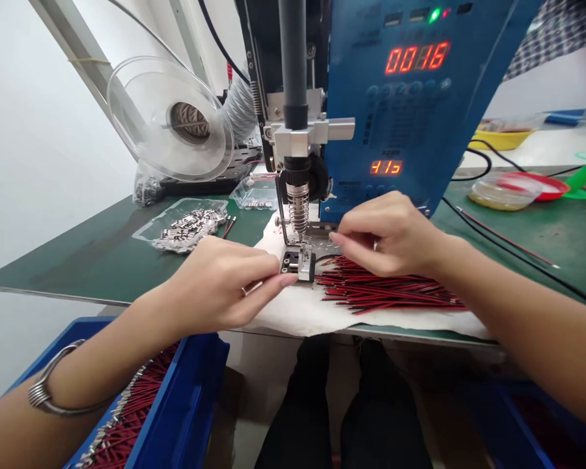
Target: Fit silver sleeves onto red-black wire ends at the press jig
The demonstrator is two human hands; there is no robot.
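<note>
My left hand (234, 280) is closed in a pinch at the left of a small metal fixture (303, 266); what its fingertips hold, if anything, is too small to make out. Right of the fixture, above a pile of red-and-black wires (371, 286), my right hand (388, 234) is also pinched, its fingertips near the fixture's upper right. Whatever may be between them is not visible. Over the fixture stands a machine head with a spring-wrapped tip (297, 205). The wires lie on a white cloth (303, 319).
A blue control box (385, 117) with red digits rises behind my right hand. Small metal connectors fill a plastic tray (183, 228) at left, near a clear reel (170, 117). Below the table edge, a blue bin (195, 391) holds wires with metal ends. A red dish (542, 185) sits right.
</note>
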